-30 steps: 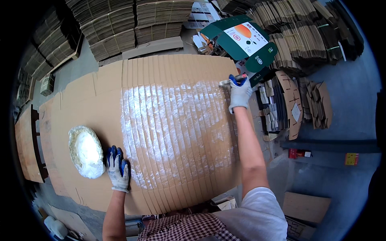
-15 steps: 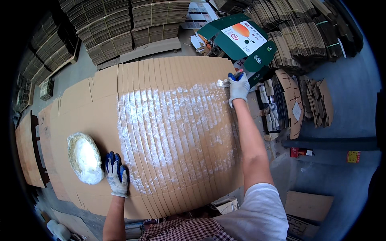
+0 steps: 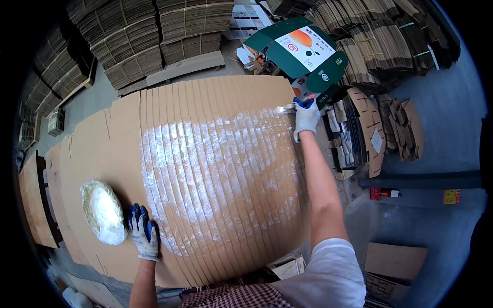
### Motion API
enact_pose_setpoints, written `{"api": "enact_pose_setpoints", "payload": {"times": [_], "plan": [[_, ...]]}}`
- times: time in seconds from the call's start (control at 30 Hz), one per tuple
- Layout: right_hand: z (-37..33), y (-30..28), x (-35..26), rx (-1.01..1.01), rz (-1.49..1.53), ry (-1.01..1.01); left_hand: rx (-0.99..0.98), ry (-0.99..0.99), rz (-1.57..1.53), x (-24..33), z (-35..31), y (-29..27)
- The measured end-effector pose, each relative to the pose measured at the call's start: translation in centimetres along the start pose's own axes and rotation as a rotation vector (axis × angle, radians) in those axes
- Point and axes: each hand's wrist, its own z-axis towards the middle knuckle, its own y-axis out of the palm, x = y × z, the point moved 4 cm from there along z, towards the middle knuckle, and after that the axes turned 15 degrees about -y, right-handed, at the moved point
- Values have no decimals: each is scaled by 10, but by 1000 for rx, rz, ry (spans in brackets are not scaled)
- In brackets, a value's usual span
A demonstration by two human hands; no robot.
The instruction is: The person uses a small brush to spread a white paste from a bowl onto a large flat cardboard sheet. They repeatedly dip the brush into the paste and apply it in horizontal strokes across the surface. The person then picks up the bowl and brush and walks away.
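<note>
A wide row of overlapping brown cardboard sheets (image 3: pixel 120 159) lies in front of me, their edges fanned in narrow strips. White, shiny paste (image 3: pixel 205 159) coats the strips across the middle. My right hand (image 3: pixel 306 119), in a white and blue glove, is closed round a flat paste brush (image 3: pixel 286 109) at the far right end of the strips. The brush's pink-tipped handle sticks out beyond the fingers. My left hand (image 3: pixel 144 237), gloved alike, lies flat on the cardboard with fingers stretched out. Just left of it sits a plastic-lined bowl (image 3: pixel 102 210) of white paste.
Tied stacks of flat cardboard (image 3: pixel 197 28) stand at the back left, with more piles (image 3: pixel 380 49) at the back right. A green printed carton (image 3: pixel 303 49) stands beyond my right hand. Folded cardboard pieces (image 3: pixel 346 138) lie right of the work surface.
My view has shifted slightly, so the cardboard and bowl appear lower and further left. The brush has moved a little rightward over the strips and its handle has turned. My left hand stays put.
</note>
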Motion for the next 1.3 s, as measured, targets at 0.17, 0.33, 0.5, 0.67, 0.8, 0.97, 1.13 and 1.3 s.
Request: {"api": "enact_pose_setpoints", "payload": {"times": [0.17, 0.33, 0.5, 0.67, 0.8, 0.97, 1.13, 1.3], "plan": [[17, -12, 26, 28, -155, 57, 1, 0, 10, -2, -1, 1], [7, 2, -1, -27, -87, -3, 5, 6, 36, -3, -1, 1], [23, -1, 33, -71, -352, -15, 7, 10, 31, -2, 0, 2], [15, -6, 3, -41, -231, -104, 15, 2, 53, -1, -1, 0], [16, -1, 29, -156, -377, -52, 19, 13, 57, 1, -1, 0], [20, -22, 48, -121, -324, 51, 34, 17, 62, -6, -4, 3], [9, -2, 60, -78, -288, -37, 13, 11, 67, -1, 0, 1], [8, -16, 58, -123, -291, 65, 28, 14, 84, -4, -2, 1]]}}
